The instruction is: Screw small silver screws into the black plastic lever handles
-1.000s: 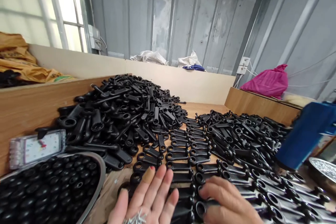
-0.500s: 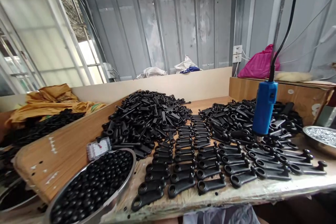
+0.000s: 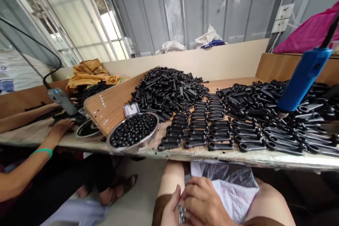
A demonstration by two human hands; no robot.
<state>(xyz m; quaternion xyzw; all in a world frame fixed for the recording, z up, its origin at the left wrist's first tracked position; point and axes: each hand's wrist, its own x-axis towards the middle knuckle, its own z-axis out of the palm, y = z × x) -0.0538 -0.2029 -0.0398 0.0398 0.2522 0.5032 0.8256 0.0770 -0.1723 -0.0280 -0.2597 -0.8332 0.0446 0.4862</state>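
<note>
Low over my lap, my left hand [image 3: 171, 208] is cupped round a small heap of silver screws [image 3: 181, 214], its thumb pointing up. My right hand [image 3: 205, 201] lies over that palm with fingers curled onto the screws, which show only in the gap between the hands. Above them on the bench [image 3: 190, 155], black plastic lever arms [image 3: 194, 143] lie in several rows, small knobs at one end. A blue electric screwdriver [image 3: 304, 79] hangs tilted over the rows on the right. To the left stands a metal bowl [image 3: 156, 137] full of black balls.
Large piles of loose black levers [image 3: 169, 91] lie behind the rows. A slanted wooden board [image 3: 96, 109] divides off the left side. There a co-worker's hand [image 3: 62, 127], with a green wristband, is beside a grey electric screwdriver [image 3: 62, 100]. A plastic bag [image 3: 233, 194] covers my lap.
My view has swung left and down. Both my hands have come into sight with screws between them, and the co-worker's arms now show. The bowl of small silver pieces at the right has left view.
</note>
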